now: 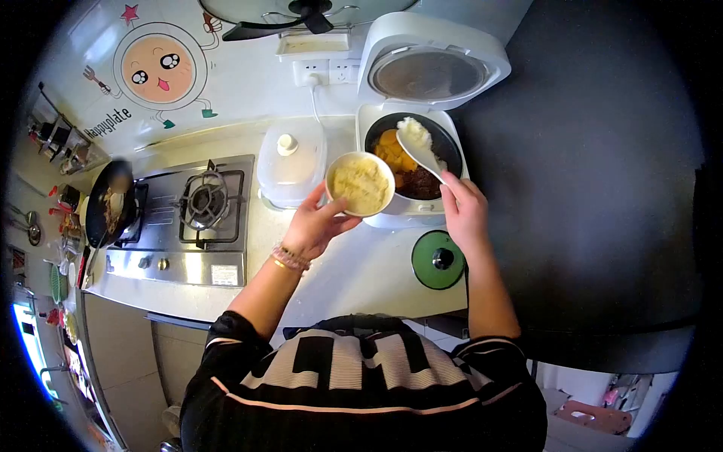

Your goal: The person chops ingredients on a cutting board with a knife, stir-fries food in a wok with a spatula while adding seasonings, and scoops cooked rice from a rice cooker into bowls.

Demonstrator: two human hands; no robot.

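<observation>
My left hand (320,224) grips a small white bowl (360,184) by its rim, tilted slightly toward me, with a pale yellow grainy food inside. In my right hand (465,207) is a white rice paddle (422,156), its head carrying a clump of white rice (414,134). The paddle hangs over the open rice cooker (365,120). Inside the cooker's dark pot lie orange-yellow chunks (393,153) and a dark brown mass (419,183). The cooker's lid (429,71) stands raised behind. The bowl is just left of the cooker, its rim close to the cooker's edge.
A green glass lid (438,260) lies on the counter near the front edge. Left of the cooker stands a white lidded container (292,162). Further left is a gas stove (197,218), with a wok (110,203) holding food on its far burner. A dark panel (580,181) borders the right.
</observation>
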